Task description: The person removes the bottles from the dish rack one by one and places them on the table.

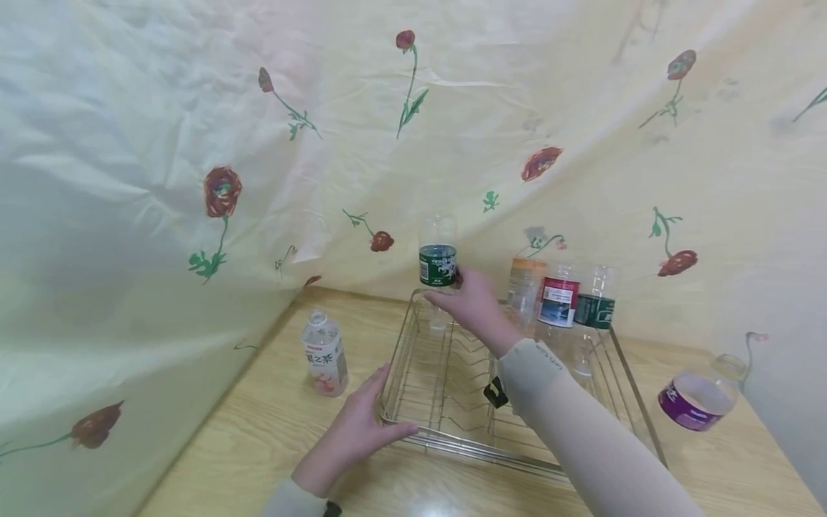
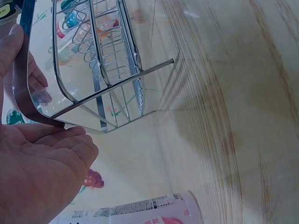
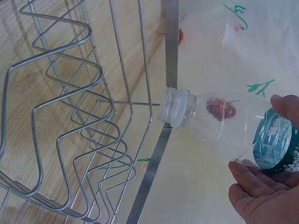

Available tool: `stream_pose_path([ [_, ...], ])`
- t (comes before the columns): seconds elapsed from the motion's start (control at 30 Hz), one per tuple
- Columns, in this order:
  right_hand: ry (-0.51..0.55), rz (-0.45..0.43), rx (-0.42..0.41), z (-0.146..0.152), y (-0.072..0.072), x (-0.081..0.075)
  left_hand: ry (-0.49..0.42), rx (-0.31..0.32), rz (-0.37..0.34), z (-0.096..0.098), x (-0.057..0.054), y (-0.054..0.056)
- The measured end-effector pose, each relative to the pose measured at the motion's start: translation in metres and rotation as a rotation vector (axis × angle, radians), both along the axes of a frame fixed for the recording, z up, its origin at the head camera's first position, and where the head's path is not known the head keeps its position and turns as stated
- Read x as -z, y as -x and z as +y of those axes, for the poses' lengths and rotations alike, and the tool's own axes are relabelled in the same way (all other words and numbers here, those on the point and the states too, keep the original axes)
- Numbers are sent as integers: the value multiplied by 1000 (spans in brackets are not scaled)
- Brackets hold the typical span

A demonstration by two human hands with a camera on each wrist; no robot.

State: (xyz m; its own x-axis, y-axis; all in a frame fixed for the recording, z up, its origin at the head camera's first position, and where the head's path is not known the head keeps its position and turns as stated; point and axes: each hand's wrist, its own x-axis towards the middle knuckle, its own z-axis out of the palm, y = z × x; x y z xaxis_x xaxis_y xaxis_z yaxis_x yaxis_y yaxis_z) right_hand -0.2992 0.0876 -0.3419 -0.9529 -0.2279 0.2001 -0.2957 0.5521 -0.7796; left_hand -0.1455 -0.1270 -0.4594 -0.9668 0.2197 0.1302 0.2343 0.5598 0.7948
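Note:
My right hand (image 1: 481,309) grips a clear plastic bottle (image 1: 437,266) with a green label, neck down, over the back left corner of a wire dish rack (image 1: 478,451). In the right wrist view, the bottle's uncapped mouth overlaps the rack's rim, and the thumb and fingers lie around the label. At the rack's front left corner, my left hand (image 1: 352,427) touches the rim, thumb along the front and fingers along the left side. Left of the rack stands an uncapped bottle (image 1: 325,359) with a white and pink peach label.
Along the rack's back right are an orange-banded bottle (image 1: 528,280), a red-labelled bottle (image 1: 558,301) and another green-labelled bottle (image 1: 595,309), side by side. A purple-labelled bottle (image 1: 690,409) is on the wooden table right of the rack. Flower-printed cloth (image 1: 362,143) hangs behind and at the left.

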Motion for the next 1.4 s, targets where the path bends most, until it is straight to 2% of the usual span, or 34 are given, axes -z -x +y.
stream_pose_path([
  [0.33,17,24,-5,2,-12,-10,-4,10,-5,-1,-2,0],
  [0.6,14,-1,8,4,-23,-21,-9,8,-18,-1,-2,-1],
  [0.83,30,-6,-9,11,-30,-24,-13,6,-14,-1,-2,-1],
  [1.4,18,-22,9,36,-41,-28,10,11,6,-1,-2,-1],
])
